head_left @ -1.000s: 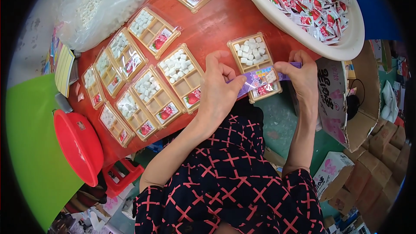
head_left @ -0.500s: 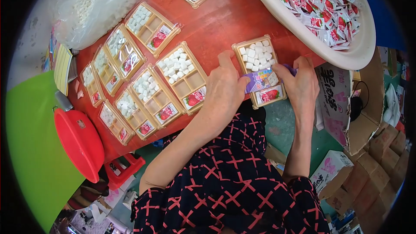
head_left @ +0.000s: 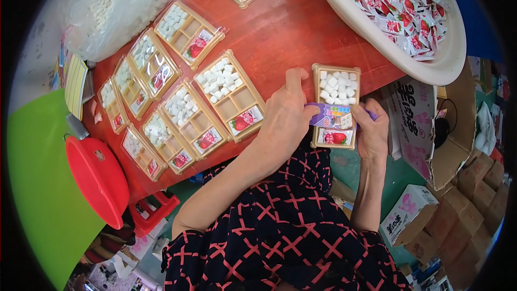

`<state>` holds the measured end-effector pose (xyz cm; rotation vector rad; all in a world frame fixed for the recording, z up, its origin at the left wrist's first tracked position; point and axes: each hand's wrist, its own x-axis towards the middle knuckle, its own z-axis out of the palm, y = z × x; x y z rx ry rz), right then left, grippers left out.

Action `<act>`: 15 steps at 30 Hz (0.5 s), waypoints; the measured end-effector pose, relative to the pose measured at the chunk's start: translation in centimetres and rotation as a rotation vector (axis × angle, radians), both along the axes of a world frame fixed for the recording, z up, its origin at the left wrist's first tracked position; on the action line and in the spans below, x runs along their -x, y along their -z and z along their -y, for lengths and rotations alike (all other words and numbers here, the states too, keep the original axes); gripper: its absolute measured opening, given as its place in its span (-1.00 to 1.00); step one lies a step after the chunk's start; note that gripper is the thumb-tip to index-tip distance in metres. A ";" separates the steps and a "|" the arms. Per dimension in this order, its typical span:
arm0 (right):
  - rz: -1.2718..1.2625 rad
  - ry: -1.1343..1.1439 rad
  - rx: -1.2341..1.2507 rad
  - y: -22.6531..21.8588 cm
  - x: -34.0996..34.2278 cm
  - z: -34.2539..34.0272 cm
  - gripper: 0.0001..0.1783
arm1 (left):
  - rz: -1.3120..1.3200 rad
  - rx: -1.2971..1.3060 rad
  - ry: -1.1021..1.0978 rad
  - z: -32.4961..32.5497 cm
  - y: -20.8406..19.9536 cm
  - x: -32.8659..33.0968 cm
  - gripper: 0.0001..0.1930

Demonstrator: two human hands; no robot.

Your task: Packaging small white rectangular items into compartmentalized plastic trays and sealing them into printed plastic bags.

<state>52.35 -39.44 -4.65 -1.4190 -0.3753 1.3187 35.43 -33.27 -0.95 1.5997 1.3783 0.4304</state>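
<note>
A tan compartment tray (head_left: 316, 73) overhangs the table's near edge, holding white marshmallow-like pieces (head_left: 338, 88) at its far end and a strawberry-printed sachet (head_left: 335, 137) at its near end. Across its middle lies a purple printed card sleeve (head_left: 326, 116). My left hand (head_left: 284, 118) has its thumb on the sleeve's left end, index finger stretched along the tray's side; its other fingers are partly hidden. At the sleeve's right end, my right hand (head_left: 372, 132) closes with its thumb on the card and its fingers curled beside the tray. The sleeve's underside is hidden.
Several similar filled trays (head_left: 229, 94) stand on the red table (head_left: 280, 27) to the left. A clear bag (head_left: 116, 11) of white pieces lies far left; a pale basin (head_left: 377, 48) of strawberry sachets sits far right. A red basin (head_left: 97, 178) and cardboard boxes (head_left: 412, 213) flank me.
Both hands have shifted the sleeved tray to the right and slightly nearer, and it has turned from slanted to nearly straight. The other trays stay put.
</note>
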 end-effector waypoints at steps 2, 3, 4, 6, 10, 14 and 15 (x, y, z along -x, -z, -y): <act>-0.011 0.000 -0.064 -0.8 0.0 0.4 -0.61 | 0.081 0.007 -0.020 0.1 0.2 0.4 -0.51; -0.023 0.011 -0.123 -1.3 0.0 0.4 -0.60 | 0.123 -0.008 -0.081 0.3 0.4 0.6 -0.57; -0.035 0.022 -0.185 -1.9 0.1 0.3 -0.59 | 0.165 -0.025 -0.141 0.3 0.4 0.8 -0.63; -0.021 0.028 -0.271 -3.3 0.7 -0.5 -0.58 | 0.085 -0.244 -0.097 0.1 -0.9 1.3 -0.71; 0.144 -0.050 -0.381 -5.5 2.9 -1.7 -0.60 | 0.156 -0.259 -0.104 0.8 -2.3 2.4 -0.85; 0.260 -0.184 -0.412 -6.4 5.0 -2.3 -0.56 | 0.466 0.176 -0.281 2.1 -3.7 3.5 -0.83; 0.208 -0.233 -0.382 -6.6 5.2 -2.3 -0.55 | 0.556 0.123 -0.272 2.4 -3.2 4.1 -0.79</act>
